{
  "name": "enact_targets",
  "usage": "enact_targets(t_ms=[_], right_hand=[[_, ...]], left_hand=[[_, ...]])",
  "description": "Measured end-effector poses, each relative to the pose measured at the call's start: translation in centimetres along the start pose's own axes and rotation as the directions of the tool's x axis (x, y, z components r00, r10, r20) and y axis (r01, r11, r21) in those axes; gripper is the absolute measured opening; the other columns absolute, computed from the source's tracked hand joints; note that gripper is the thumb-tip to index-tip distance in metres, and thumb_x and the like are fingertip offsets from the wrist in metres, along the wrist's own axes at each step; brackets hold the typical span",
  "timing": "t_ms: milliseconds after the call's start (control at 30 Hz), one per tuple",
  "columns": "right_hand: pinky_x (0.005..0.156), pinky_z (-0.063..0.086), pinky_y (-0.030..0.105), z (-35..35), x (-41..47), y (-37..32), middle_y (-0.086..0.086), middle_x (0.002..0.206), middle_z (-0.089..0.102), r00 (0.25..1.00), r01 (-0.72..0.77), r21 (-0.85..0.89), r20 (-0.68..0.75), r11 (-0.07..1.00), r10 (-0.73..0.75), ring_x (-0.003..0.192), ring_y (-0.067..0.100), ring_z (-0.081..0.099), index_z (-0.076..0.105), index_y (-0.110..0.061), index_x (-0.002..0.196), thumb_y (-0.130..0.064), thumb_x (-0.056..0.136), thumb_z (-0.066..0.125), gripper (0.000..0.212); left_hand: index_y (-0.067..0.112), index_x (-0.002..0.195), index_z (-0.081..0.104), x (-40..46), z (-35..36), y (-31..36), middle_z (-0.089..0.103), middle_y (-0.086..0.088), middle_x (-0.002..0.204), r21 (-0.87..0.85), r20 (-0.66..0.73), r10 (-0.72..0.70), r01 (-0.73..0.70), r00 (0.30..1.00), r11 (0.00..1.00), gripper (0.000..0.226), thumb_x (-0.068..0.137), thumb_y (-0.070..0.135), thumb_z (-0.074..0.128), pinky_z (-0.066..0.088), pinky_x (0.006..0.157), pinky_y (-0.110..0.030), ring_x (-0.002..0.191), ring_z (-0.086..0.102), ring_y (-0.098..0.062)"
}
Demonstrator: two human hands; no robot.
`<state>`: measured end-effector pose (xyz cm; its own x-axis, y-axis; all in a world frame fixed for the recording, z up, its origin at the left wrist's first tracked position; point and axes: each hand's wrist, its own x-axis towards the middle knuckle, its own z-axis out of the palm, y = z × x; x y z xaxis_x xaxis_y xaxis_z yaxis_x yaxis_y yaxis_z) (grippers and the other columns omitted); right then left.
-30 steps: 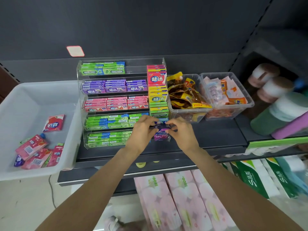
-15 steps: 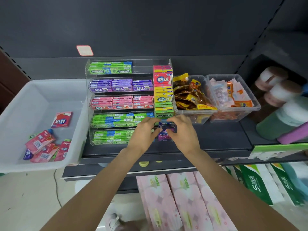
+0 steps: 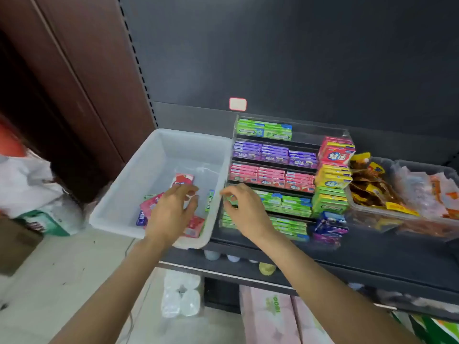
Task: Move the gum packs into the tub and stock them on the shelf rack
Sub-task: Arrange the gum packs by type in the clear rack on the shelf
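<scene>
The dark shelf [image 3: 323, 254] fills the right of the view, and the view has swung left since a moment ago, so a brown panel [image 3: 82, 95] and a white bag [image 3: 27, 184] on the floor now show at the far left. The white tub [image 3: 139, 184] sits on the left end of the shelf, touching the clear rack [image 3: 285, 175] of gum rows on its right; two clear bins [image 3: 402, 194] of snack packets stand right of the rack. Both hands have left the purple packs [image 3: 330, 225] at the near right foot of the rack, where they were pressed together before. The left hand [image 3: 171, 214] now hangs over the tub with fingers spread and loose, above the pink gum packs [image 3: 151, 204] lying on the tub floor. The right hand [image 3: 244, 209] is in front of the rack's lower green rows, fingers curled; whether it pinches anything cannot be told. A green stick [image 3: 210, 200] leans inside the tub's right wall.
</scene>
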<state>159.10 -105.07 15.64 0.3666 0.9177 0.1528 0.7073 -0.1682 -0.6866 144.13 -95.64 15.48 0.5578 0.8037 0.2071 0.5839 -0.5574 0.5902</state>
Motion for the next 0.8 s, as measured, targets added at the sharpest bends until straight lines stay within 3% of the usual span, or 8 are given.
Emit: enact_targets(t_ms=[133, 333, 533, 633, 700, 800], right_hand=[[0.087, 0.039, 0.024, 6.4, 3.6, -4.0, 0.007, 0.112, 0.057, 0.990, -0.071, -0.002, 0.118, 0.997, 0.071, 0.104, 0.018, 0.056, 0.061, -0.009, 0.114, -0.009, 0.089, 0.054, 0.025], [0.096, 0.040, 0.029, 13.2, 7.0, -6.8, 0.009, 0.132, 0.052, 0.942, -0.218, -0.074, 0.244, 0.973, 0.230, 0.118, 0.021, 0.052, 0.046, -0.012, 0.134, -0.018, 0.095, 0.051, 0.040], [0.078, 0.045, 0.020, 15.9, 8.9, -6.2, 0.007, 0.141, 0.046, 0.866, -0.360, -0.103, 0.333, 0.927, 0.373, 0.116, 0.020, 0.056, 0.034, -0.021, 0.144, -0.015, 0.097, 0.047, 0.050], [0.070, 0.048, 0.016, 16.6, 9.7, -5.4, 0.006, 0.134, 0.053, 0.848, -0.421, -0.037, 0.339, 0.906, 0.408, 0.101, 0.015, 0.060, 0.040, -0.022, 0.140, -0.016, 0.094, 0.051, 0.047], [0.066, 0.042, 0.015, 16.6, 10.3, -5.2, 0.006, 0.127, 0.058, 0.852, -0.443, -0.012, 0.306, 0.896, 0.425, 0.101, 0.017, 0.060, 0.048, -0.018, 0.135, -0.020, 0.092, 0.056, 0.043], [0.079, 0.044, 0.023, 16.4, 11.1, -4.6, 0.006, 0.119, 0.064, 0.850, -0.496, 0.068, 0.240, 0.865, 0.469, 0.103, 0.020, 0.061, 0.056, -0.015, 0.126, -0.023, 0.089, 0.061, 0.038]], left_hand=[[0.007, 0.115, 0.062, 1.0, -4.4, -8.2, 0.061, -0.013, 0.112, 0.028, 0.062, -0.151, 0.149, 0.987, 0.988, 0.027, 0.088, 0.009, 0.058, 0.043, 0.085, -0.034, 0.097, 0.060, -0.032], [0.012, 0.137, 0.043, 3.7, -5.7, -14.3, 0.045, -0.008, 0.139, 0.100, 0.336, -0.138, 0.110, 0.932, 0.989, 0.048, 0.091, 0.016, 0.057, 0.035, 0.102, -0.027, 0.123, 0.048, -0.024], [0.021, 0.130, 0.050, 6.6, -2.5, -15.9, 0.054, -0.009, 0.127, 0.148, 0.602, -0.167, 0.096, 0.781, 0.984, 0.044, 0.087, 0.021, 0.059, 0.044, 0.098, -0.032, 0.112, 0.056, -0.024], [0.021, 0.131, 0.049, 7.4, -1.4, -16.4, 0.053, -0.007, 0.128, 0.204, 0.643, -0.187, 0.069, 0.743, 0.976, 0.050, 0.083, 0.021, 0.064, 0.043, 0.098, -0.031, 0.113, 0.054, -0.025], [0.020, 0.133, 0.047, 7.7, -0.8, -16.7, 0.050, -0.008, 0.128, 0.219, 0.634, -0.169, 0.035, 0.755, 0.975, 0.059, 0.079, 0.026, 0.070, 0.038, 0.103, -0.032, 0.118, 0.049, -0.026], [0.016, 0.130, 0.050, 8.2, -0.3, -17.0, 0.054, -0.009, 0.123, 0.176, 0.577, -0.139, 0.043, 0.805, 0.983, 0.060, 0.075, 0.026, 0.074, 0.040, 0.101, -0.033, 0.116, 0.050, -0.027]])
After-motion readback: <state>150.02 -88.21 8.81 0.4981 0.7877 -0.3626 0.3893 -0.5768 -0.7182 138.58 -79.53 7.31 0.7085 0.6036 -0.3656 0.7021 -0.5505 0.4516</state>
